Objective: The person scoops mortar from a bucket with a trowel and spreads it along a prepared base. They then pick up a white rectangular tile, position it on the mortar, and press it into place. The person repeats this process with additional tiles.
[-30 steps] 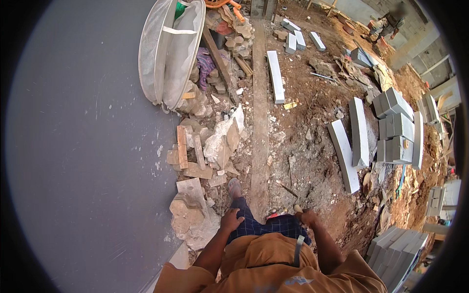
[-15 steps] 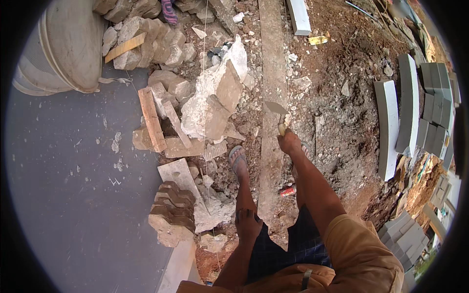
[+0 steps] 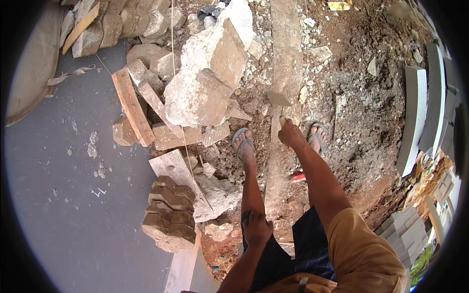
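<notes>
The trowel (image 3: 280, 99) lies straight ahead of the right hand (image 3: 291, 133), which is closed around its handle, fingers wrapped over with no gap showing. Its handle runs forward from the fist, away from the body, and the blade beyond it slants across, tip toward the left. The blade is over the concrete strip (image 3: 286, 58), between the two feet and farther out than both; whether it touches the strip or hangs just above cannot be told. The left hand (image 3: 257, 228) is well apart, nearer the body and to the left, resting palm down on the left knee with fingers loosely spread and nothing visible in its hold; the right is plainly the nearer one to the blade. Left of the trowel, past a taut string (image 3: 181, 117), lies a big pale rock (image 3: 207, 93). No label or lettering shows on the trowel. A small white mark (image 3: 98, 192) on the grey surface (image 3: 63, 229) resembles a hand-drawn sign, and any print on the red object (image 3: 297, 177) behind the right hand is too small to read.
</notes>
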